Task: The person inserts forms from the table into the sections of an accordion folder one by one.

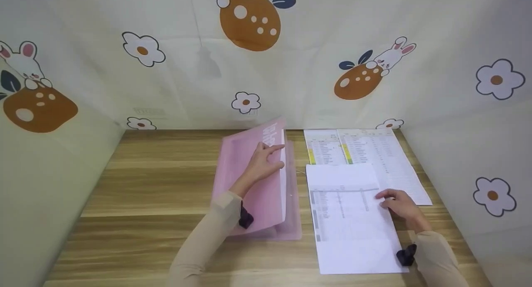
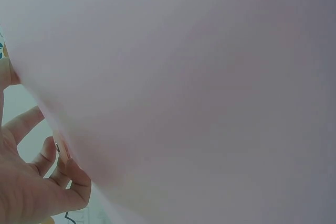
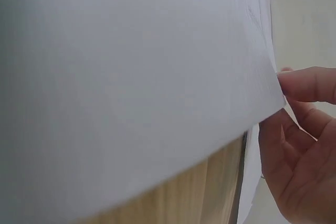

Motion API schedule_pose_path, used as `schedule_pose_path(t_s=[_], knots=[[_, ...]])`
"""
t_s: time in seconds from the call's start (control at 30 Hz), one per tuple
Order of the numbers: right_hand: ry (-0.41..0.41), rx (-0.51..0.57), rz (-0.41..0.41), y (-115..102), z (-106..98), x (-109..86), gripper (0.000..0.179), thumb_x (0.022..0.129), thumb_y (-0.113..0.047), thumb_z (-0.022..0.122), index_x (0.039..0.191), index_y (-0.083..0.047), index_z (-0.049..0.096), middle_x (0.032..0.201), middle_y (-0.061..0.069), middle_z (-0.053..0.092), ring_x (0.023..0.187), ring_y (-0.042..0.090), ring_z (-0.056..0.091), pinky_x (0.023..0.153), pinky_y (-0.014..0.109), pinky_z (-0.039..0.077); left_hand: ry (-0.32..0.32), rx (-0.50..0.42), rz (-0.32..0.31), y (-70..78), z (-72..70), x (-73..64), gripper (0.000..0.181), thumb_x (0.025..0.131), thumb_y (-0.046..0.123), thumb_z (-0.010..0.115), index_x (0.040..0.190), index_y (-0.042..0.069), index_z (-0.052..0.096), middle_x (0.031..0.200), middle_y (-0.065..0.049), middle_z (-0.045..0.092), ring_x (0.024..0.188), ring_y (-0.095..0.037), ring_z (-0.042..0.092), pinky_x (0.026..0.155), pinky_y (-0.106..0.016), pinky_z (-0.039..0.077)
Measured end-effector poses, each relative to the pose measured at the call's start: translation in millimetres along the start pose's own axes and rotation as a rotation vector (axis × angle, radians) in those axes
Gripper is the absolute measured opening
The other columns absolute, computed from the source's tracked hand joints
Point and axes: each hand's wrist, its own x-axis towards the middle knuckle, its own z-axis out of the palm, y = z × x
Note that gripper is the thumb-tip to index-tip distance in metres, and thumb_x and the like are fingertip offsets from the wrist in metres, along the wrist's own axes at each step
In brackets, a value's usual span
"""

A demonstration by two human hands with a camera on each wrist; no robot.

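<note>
A pink file folder point(image 1: 249, 187) lies on the table with its cover partly raised and white paper showing along the open edge. My left hand point(image 1: 264, 160) holds that raised edge with thumb and fingers; in the left wrist view the pink cover fills most of the picture beside the left hand point(image 2: 37, 177). To the right lies a white printed sheet point(image 1: 353, 249) bearing a grey table. My right hand point(image 1: 401, 204) pinches the sheet's right edge. Up close, thumb and finger of the right hand point(image 3: 304, 145) meet at the paper's edge.
Two printed sheets with yellow and green strips lie behind the white one, a left sheet point(image 1: 326, 148) and a right sheet point(image 1: 374, 148), partly overlapped by it. Patterned cloth walls point(image 1: 178, 91) stand around the back and sides of the wooden table point(image 1: 133, 195).
</note>
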Motion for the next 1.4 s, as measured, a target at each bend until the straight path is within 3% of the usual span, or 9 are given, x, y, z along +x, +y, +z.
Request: schedule_pose_path(t_s=[0.17,0.4,0.57,0.67,0.87,1.03,1.17,1.3,1.4], knots=[[-0.021,0.045,-0.015,-5.5,-0.7,-3.5,0.032,0.075,0.004,0.052,0.106,0.008,0.057,0.069,0.005,0.045,0.057,0.015,0.04,0.05,0.025,0.034,0.003,0.005,0.015,-0.3,-0.1,-0.3,0.054,0.067,0.019,0.06,0.12,0.017,0.057,0.089,-0.004,0.036,0.077,-0.017,0.036,0.067,-0.029,0.032],[-0.021,0.056,-0.063,-10.1,-4.4,-6.8,0.037,0.078,0.004,0.05,0.115,0.006,0.053,0.081,0.01,0.05,0.057,0.014,0.042,0.05,0.026,0.036,0.004,0.004,0.024,-0.1,-0.4,-0.6,0.053,0.067,0.02,0.06,0.12,0.017,0.057,0.089,-0.004,0.036,0.077,-0.017,0.036,0.067,-0.029,0.032],[-0.013,0.111,-0.115,-15.0,-7.5,-9.8,0.037,0.079,0.006,0.051,0.116,0.006,0.052,0.057,0.002,0.041,0.043,0.008,0.032,0.04,0.022,0.03,0.003,0.007,0.023,-0.1,-0.6,-0.8,0.054,0.067,0.019,0.06,0.12,0.017,0.057,0.089,-0.004,0.036,0.077,-0.017,0.036,0.067,-0.029,0.033],[0.001,0.15,-0.148,-20.0,-9.6,-11.9,0.037,0.079,0.006,0.052,0.116,0.006,0.052,0.052,0.001,0.038,0.04,0.006,0.029,0.037,0.02,0.028,0.002,0.006,0.024,-0.4,-0.5,-0.7,0.053,0.067,0.019,0.06,0.12,0.017,0.057,0.089,-0.004,0.036,0.076,-0.017,0.035,0.066,-0.029,0.033],[0.059,0.147,-0.227,-27.3,-13.9,-11.3,0.037,0.081,0.005,0.053,0.118,0.004,0.052,0.084,0.017,0.058,0.052,0.012,0.043,0.048,0.025,0.039,0.0,-0.001,0.016,0.0,-0.6,-0.5,0.053,0.067,0.019,0.061,0.12,0.017,0.056,0.089,-0.005,0.035,0.077,-0.017,0.036,0.066,-0.029,0.033],[0.112,0.188,-0.253,-30.2,-15.9,-8.4,0.037,0.081,0.008,0.052,0.118,0.006,0.052,0.067,0.009,0.055,0.052,0.01,0.042,0.05,0.023,0.038,0.0,0.0,0.011,1.1,-1.1,-0.3,0.053,0.067,0.019,0.061,0.121,0.017,0.056,0.088,-0.004,0.034,0.076,-0.017,0.035,0.065,-0.028,0.032],[0.164,0.233,-0.297,-32.6,-15.4,-7.6,0.036,0.079,0.01,0.053,0.115,0.009,0.052,0.089,0.001,0.059,0.061,0.008,0.048,0.056,0.019,0.041,-0.001,-0.003,0.016,1.2,-1.0,-0.7,0.053,0.068,0.017,0.061,0.12,0.016,0.057,0.087,-0.005,0.034,0.074,-0.017,0.034,0.063,-0.028,0.031],[0.216,0.256,-0.332,-28.8,-15.0,-4.0,0.034,0.08,0.003,0.055,0.114,0.003,0.056,0.108,-0.001,0.055,0.071,0.008,0.05,0.06,0.018,0.042,-0.001,-0.002,0.017,0.8,-0.6,-0.9,0.053,0.067,0.017,0.061,0.12,0.016,0.057,0.088,-0.005,0.034,0.074,-0.017,0.034,0.063,-0.028,0.031],[0.224,0.387,-0.348,-10.7,-16.3,7.0,0.034,0.08,0.0,0.057,0.114,-0.002,0.058,0.112,0.003,0.053,0.076,0.011,0.052,0.062,0.019,0.043,0.001,-0.001,0.02,0.5,-0.5,-1.0,0.053,0.067,0.017,0.061,0.12,0.016,0.057,0.088,-0.005,0.034,0.074,-0.017,0.035,0.063,-0.028,0.031]])
